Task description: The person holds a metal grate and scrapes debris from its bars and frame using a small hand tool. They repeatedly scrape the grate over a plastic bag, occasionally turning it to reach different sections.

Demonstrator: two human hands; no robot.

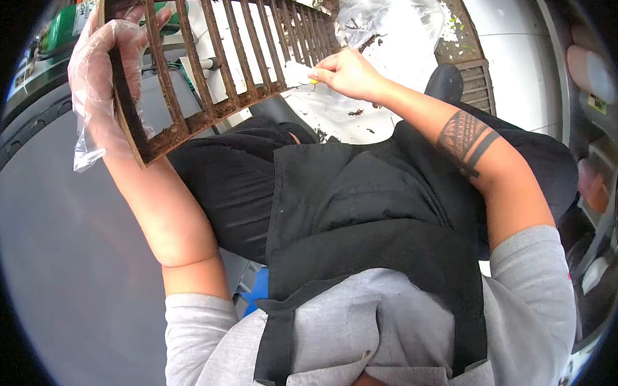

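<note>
My left hand [102,70], in a clear plastic glove, is wrapped round the near end of a long rusty metal grate [220,110]. The grate is tilted up and stretches away to the right, dirt clinging to its bars. Bare and closed, my right hand [352,75] pinches a small flat white piece with a yellow part [314,81] at the fingertips. That piece is right at the lower edge of the grate; I cannot tell what kind of tool it is.
Clear plastic sheeting [390,26] with dark crumbs lies on the floor beyond my knees. A slatted floor grate [475,86] lies to the right, beside pale tiles [518,64]. A grey surface [62,252] is at my left, with a green object [59,34] behind it.
</note>
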